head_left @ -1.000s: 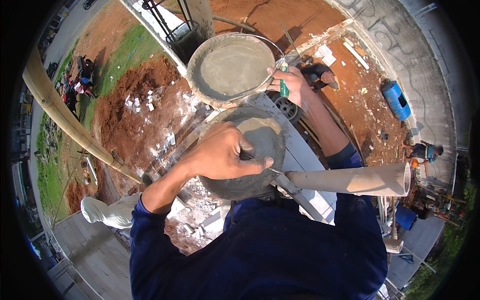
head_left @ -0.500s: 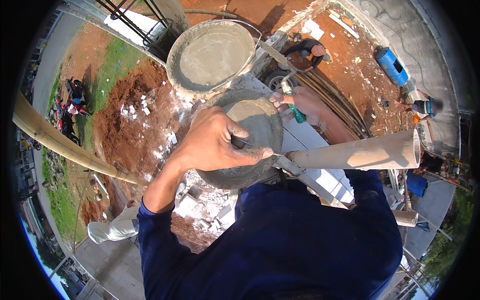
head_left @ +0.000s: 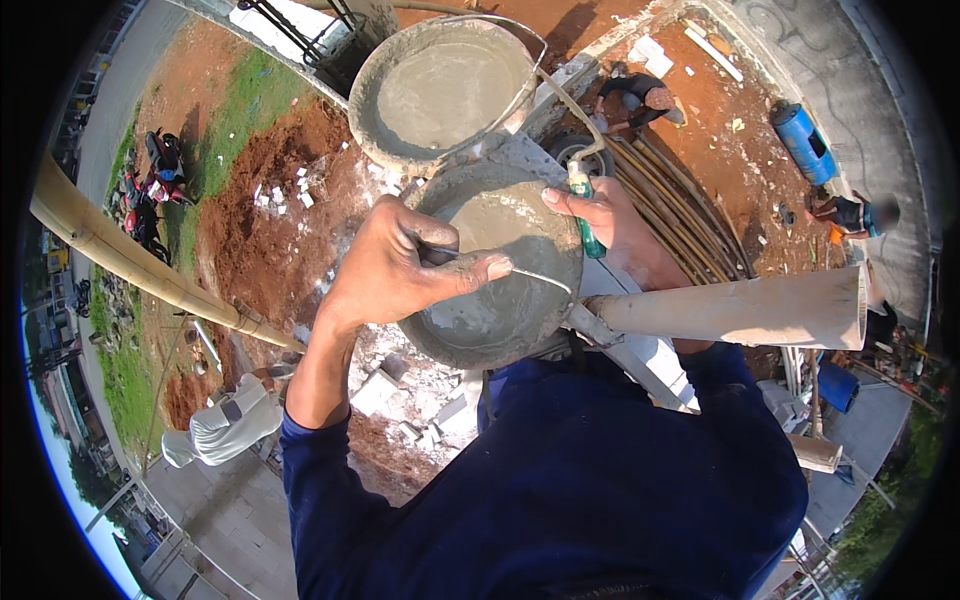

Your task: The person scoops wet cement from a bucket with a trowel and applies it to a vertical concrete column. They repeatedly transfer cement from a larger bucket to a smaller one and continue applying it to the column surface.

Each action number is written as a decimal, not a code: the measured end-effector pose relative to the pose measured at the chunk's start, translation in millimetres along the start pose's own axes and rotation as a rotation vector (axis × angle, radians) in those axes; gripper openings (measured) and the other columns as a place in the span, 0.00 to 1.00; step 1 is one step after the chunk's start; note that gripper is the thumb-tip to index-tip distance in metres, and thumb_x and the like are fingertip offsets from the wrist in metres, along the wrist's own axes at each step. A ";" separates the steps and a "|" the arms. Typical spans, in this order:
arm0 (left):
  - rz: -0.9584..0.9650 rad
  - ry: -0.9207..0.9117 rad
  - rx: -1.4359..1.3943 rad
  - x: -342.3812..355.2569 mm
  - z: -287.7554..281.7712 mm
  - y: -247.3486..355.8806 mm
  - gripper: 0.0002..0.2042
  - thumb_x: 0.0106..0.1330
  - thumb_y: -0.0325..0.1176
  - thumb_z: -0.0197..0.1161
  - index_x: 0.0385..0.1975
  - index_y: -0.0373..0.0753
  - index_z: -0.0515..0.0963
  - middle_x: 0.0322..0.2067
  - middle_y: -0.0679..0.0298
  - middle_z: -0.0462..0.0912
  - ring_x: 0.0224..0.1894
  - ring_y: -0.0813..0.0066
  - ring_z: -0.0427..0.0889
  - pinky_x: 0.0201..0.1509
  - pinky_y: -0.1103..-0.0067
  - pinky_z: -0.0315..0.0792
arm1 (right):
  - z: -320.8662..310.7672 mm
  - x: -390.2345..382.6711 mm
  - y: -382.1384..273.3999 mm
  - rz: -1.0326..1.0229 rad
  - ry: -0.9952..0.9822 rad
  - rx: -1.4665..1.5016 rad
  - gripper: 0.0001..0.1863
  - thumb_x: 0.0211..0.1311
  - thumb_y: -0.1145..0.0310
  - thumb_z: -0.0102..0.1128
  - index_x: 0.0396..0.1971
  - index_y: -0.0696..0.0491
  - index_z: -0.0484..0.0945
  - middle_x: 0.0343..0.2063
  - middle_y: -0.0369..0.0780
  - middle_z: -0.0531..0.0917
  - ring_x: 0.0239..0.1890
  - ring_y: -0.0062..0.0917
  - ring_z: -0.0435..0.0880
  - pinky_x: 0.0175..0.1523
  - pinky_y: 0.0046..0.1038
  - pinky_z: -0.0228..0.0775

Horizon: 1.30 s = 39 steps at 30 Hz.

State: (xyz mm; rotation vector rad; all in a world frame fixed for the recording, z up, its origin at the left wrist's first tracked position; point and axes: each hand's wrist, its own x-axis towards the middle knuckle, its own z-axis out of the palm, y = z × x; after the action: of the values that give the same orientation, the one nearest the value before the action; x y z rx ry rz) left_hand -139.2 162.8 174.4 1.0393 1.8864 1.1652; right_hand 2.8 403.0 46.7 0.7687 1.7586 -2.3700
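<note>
My left hand [head_left: 395, 265] is closed on the thin wire handle [head_left: 540, 277] of a small bucket, pinching it between thumb and fingers above the mortar. The small bucket [head_left: 440, 345] is grey, crusted and holds wet grey mortar. In my right hand [head_left: 622, 235] is a trowel [head_left: 580, 185] with a green and white handle and a bent metal neck. That hand is closed round the trowel handle at the bucket's right rim. Beyond stands a larger bucket [head_left: 362, 125] of wet mortar, its wire handle leaning to the right.
A thick bamboo pole [head_left: 740, 310] juts rightward beside the small bucket; another bamboo pole [head_left: 150, 265] crosses at left. Light block wall [head_left: 645, 365] runs beneath. Rebar [head_left: 300, 35] rises at upper left. Below are bamboo poles [head_left: 680, 195], a blue drum [head_left: 803, 145] and other people.
My left hand has shifted left along the wire handle, so more of the wire shows. The view has shifted slightly. My right hand, blurred before, still holds the trowel.
</note>
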 end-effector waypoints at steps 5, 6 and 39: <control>0.160 -0.032 0.013 -7.5 3.1 3.6 0.22 0.61 0.32 0.81 0.10 0.35 0.74 0.10 0.72 0.65 0.19 0.91 0.61 0.22 0.80 0.54 | -24.3 -13.6 -43.0 -0.109 0.020 -0.127 0.19 0.67 0.60 0.74 0.42 0.64 0.86 0.35 0.38 0.89 0.34 0.18 0.85 0.40 0.25 0.75; 0.163 0.021 -0.066 -1.9 9.7 14.1 0.24 0.61 0.33 0.81 0.09 0.36 0.72 0.10 0.73 0.63 0.19 0.90 0.59 0.22 0.79 0.53 | -29.4 -12.8 -50.5 -0.118 0.002 -0.093 0.19 0.67 0.60 0.74 0.42 0.64 0.86 0.35 0.39 0.89 0.33 0.19 0.85 0.40 0.25 0.75; -0.050 1.199 -1.015 128.1 46.1 -170.9 0.25 0.60 0.13 0.54 0.61 0.30 0.69 0.40 0.57 0.79 0.30 0.75 0.80 0.29 0.78 0.75 | -86.2 -19.8 -2.4 -0.037 0.467 -0.062 0.15 0.56 0.66 0.79 0.36 0.60 0.84 0.27 0.35 0.84 0.27 0.19 0.81 0.34 0.25 0.73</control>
State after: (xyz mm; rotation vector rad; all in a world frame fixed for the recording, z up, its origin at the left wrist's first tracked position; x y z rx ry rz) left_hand -204.7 245.3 -17.1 -0.4003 1.5301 2.6184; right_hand 48.2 478.5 39.5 1.3805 2.0050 -2.2749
